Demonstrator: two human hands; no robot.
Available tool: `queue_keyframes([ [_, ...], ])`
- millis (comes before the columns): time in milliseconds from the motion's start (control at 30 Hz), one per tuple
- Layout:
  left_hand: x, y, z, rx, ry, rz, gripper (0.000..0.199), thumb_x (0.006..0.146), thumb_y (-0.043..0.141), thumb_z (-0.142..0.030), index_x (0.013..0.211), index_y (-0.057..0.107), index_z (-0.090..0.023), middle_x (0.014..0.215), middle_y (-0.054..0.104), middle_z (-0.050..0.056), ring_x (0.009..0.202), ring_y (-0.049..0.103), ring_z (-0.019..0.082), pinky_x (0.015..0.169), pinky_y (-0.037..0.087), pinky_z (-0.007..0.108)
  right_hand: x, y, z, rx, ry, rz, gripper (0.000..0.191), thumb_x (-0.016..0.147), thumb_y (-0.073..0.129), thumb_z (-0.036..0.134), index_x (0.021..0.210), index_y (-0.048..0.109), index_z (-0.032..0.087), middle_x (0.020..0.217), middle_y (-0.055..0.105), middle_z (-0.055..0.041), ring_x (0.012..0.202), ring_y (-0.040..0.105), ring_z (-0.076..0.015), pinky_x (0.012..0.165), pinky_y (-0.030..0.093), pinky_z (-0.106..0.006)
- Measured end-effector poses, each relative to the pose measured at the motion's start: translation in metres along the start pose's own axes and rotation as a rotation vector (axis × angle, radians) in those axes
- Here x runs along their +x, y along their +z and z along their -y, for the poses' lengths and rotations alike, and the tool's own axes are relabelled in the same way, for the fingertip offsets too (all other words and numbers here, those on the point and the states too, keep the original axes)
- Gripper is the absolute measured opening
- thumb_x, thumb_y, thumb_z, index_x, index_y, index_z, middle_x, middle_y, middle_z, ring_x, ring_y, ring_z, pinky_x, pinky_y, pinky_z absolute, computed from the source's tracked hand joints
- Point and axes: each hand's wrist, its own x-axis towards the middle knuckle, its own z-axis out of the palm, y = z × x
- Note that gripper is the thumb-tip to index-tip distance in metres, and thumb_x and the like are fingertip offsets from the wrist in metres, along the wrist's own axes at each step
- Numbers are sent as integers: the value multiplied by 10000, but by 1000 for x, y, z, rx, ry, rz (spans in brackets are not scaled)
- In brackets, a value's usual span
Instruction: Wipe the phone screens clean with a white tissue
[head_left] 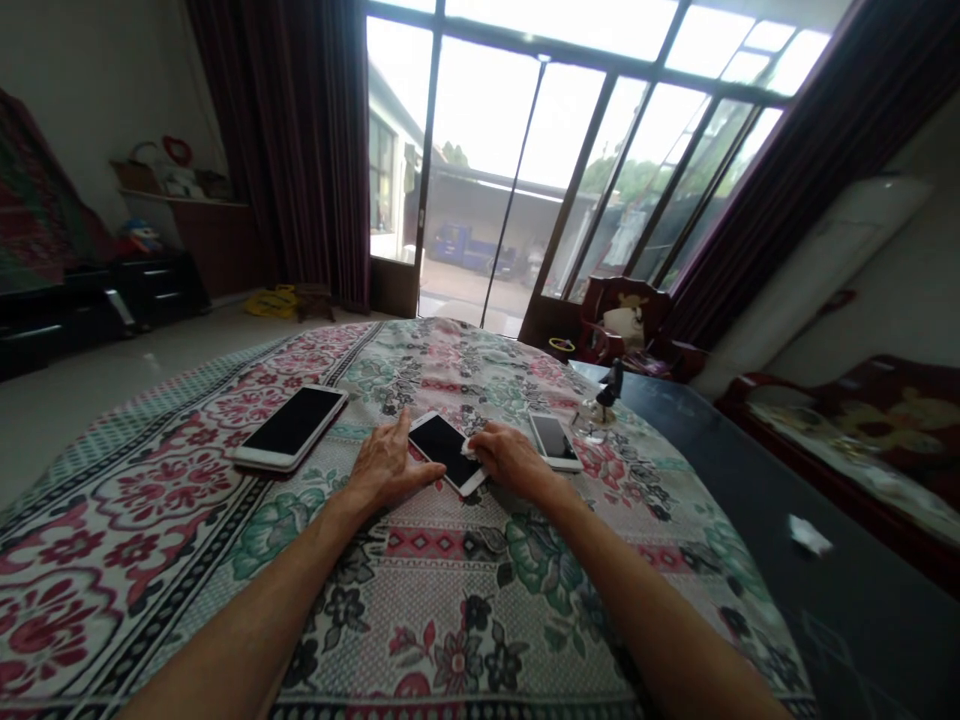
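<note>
A white-framed, black-screened smartphone lay at lower centre on a floral tablecloth, apparently braced by the left hand, its fingers spread apart, while a small white tissue was pressed onto the screen by the right hand, its fingers together.

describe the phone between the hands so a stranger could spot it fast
On the floral tablecloth, three phones lie in a row. The middle phone lies between the left hand and right hand, a white cloth against its edge.

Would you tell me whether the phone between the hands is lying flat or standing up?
Lying flat, screen up: the phone rests directly on the floral tablecloth.
</note>
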Motion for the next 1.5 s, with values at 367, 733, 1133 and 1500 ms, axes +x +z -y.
queue_keyframes([
  [367, 1, 3, 6, 48, 82, -18, 939, 744, 609, -623, 1454, 325, -78, 1404, 509, 215, 1293, 467, 369, 1056, 375, 445, -4, -3, -7, 26, -29, -6, 261, 914, 506, 154, 1016, 735, 229, 960, 685, -58, 867, 594, -153, 796, 410, -240],
  [733, 9, -11, 0, 103, 192, 79, 887, 772, 610, -589, 1456, 353, -87, 1476, 440, 202, 1357, 409, 346, 1118, 312, 438, -5, -14, -9, 36, -24, 81, 262, 817, 571, 97, 938, 768, 220, 947, 741, -63, 866, 633, -168, 740, 419, -237],
  [1133, 41, -27, -41, 22, 436, 559, 922, 595, 781, -393, 1435, 435, -237, 1549, 352, 135, 1452, 198, 400, 1157, 159, 569, -6, -13, -17, 149, -27, 64, 252, 772, 600, 85, 916, 763, 212, 928, 747, -53, 849, 648, -170, 766, 450, -247],
  [1500, 37, -23, -29, 73, 509, 427, 841, 626, 767, -541, 1377, 497, -273, 1455, 488, 107, 1341, 394, 385, 1119, 217, 548, -10, -13, -10, 73, 16, 79, 195, 810, 613, 133, 957, 728, 191, 955, 688, -85, 870, 608, -168, 775, 428, -251],
])
